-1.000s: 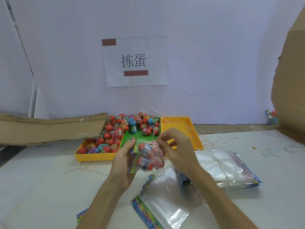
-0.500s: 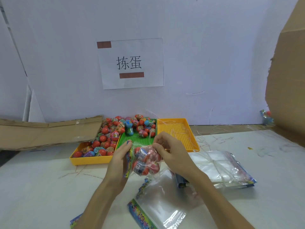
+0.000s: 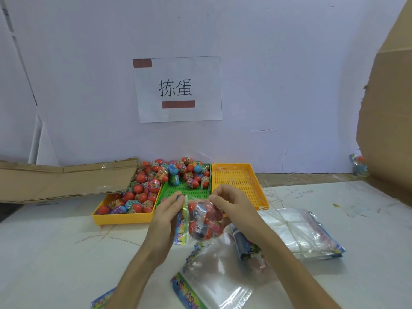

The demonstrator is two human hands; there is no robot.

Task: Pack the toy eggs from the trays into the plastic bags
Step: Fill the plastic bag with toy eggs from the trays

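1. L hand (image 3: 166,216) + R hand (image 3: 234,207) pinching top edge of filled bag (image 3: 204,219), held above surface (image 3: 55,253).
2. Loose eggs (image 3: 147,188) in yellow + green trays (image 3: 187,192) behind.
3. Empty bags (image 3: 298,233) at right.

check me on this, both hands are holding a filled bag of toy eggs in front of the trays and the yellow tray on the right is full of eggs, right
Not quite. In the head view the right yellow tray holds no eggs, only thin strands. The rest stands: the left hand and right hand hold the filled bag of toy eggs in front of the trays.
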